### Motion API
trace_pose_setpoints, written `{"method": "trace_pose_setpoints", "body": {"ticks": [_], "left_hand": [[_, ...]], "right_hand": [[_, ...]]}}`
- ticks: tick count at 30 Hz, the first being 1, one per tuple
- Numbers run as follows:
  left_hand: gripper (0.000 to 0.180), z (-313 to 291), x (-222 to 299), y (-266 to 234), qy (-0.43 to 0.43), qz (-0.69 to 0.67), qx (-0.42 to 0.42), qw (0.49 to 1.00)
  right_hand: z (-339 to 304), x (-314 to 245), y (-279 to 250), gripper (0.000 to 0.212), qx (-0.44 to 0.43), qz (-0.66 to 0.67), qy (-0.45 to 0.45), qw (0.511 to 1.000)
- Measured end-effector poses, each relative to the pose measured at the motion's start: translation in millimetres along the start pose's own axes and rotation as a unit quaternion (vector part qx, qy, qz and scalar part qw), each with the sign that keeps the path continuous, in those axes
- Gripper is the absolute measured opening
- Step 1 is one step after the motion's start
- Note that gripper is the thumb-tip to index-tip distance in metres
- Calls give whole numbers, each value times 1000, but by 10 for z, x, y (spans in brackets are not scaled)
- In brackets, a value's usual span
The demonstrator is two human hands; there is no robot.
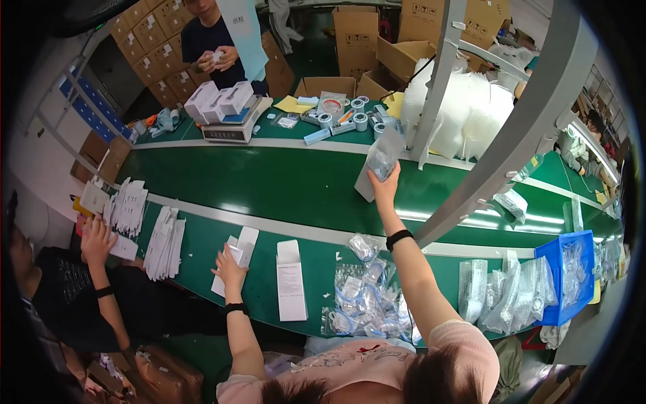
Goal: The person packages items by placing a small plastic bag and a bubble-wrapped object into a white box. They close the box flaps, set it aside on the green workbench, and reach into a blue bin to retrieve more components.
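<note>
My left hand (231, 271) is closed over a small white box (247, 244) whose end flap sticks up, at the near table edge. My right hand (385, 185) reaches over the green belt, its fingers wrapped around a translucent bubble-wrap pouch (386, 152) with a greyish thing inside that I cannot make out. Between my arms an open, flattish white carton (291, 283) lies with its flap toward the belt. To its right is a pile of clear bags with coiled pale-blue-and-white cables (363, 296), nearest my right forearm.
A grey metal post (511, 128) slants up beside my right arm. At right stand bubble-wrap pouches (511, 296) and a blue bin (565, 276). Stacks of folded white cartons (165, 246) lie left, by a seated co-worker. Across the belt, a scale (232, 128) bears white boxes, near another person.
</note>
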State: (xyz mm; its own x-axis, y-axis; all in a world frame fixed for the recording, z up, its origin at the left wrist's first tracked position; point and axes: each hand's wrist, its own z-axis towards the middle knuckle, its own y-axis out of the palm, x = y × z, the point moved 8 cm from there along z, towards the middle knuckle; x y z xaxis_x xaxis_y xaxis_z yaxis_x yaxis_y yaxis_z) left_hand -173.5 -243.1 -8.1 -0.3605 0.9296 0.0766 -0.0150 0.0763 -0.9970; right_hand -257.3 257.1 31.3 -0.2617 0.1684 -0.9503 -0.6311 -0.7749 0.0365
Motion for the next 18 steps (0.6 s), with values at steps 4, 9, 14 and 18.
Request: {"method": "trace_pose_setpoints", "body": {"ticks": [4, 9, 14, 18], "left_hand": [[102, -77, -37, 97, -79, -65, -52, 993], [102, -877, 585, -560, -3, -275, 141, 951], [99, -1883, 1738, -967, 220, -198, 119, 948], [97, -2041, 2124, -1143, 356, -274, 15, 893]], "right_hand": [[102, 304, 7, 81, 22, -218, -33, 975], [-764, -111, 147, 82, -191, -79, 51, 977], [-2168, -1048, 110, 73, -407, 228, 140, 874], [-2053, -1167, -262, 68, -355, 129, 102, 920]]}}
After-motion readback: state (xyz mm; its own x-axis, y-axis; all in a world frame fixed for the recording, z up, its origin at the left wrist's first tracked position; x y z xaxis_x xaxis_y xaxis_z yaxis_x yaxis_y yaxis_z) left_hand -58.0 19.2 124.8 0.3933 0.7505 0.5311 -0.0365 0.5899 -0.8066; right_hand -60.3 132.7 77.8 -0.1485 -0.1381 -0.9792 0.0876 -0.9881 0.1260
